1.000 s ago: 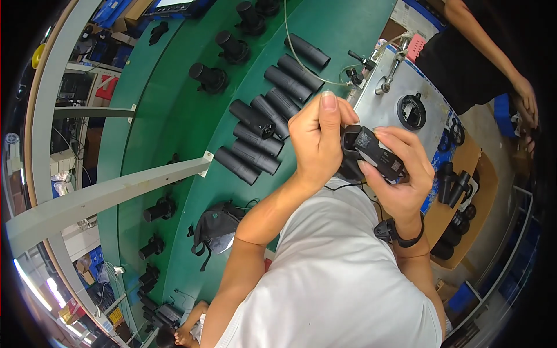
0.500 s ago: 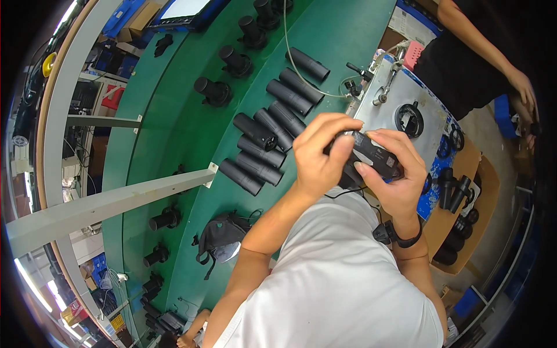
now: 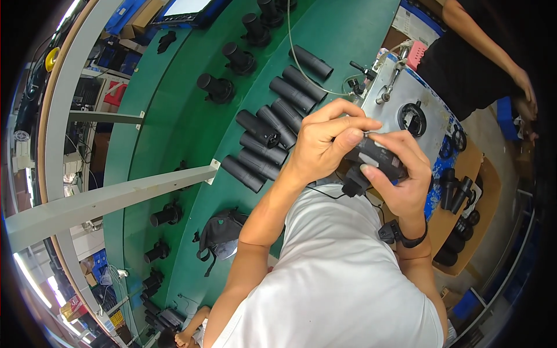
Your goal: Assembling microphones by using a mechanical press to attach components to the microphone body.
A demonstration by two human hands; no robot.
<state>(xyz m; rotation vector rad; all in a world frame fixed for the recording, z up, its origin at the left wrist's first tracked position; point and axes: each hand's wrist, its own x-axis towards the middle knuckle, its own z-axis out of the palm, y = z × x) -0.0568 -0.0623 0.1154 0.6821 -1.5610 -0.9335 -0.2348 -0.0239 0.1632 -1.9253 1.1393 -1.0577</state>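
Observation:
My right hand (image 3: 411,177) wraps round a black device (image 3: 380,158) with a printed label on its side, thumb across the face. A black block-like part (image 3: 355,182) hangs below it, with a thin dark cable running off to the left. My left hand (image 3: 320,144) is closed at the device's upper end, thumb and fingers pinched together; whatever is between the fingertips is too small to make out. Several black tubes (image 3: 253,128) lie on the green bench (image 3: 342,43) left of my hands. A black strap with a small box (image 3: 400,232) circles my right wrist.
Black flanged cylinders (image 3: 215,88) stand in a row along the green channel. A grey metal fixture (image 3: 387,113) carries a black ring (image 3: 412,119). Right of it sits a cardboard box (image 3: 473,232) of black parts. A grey post (image 3: 116,200) crosses the left; another person (image 3: 458,64) stands beyond.
My left thumb has shifted off the device's face to its upper end, pinching with the fingers. The device has turned slightly, showing more of the block-like part below.

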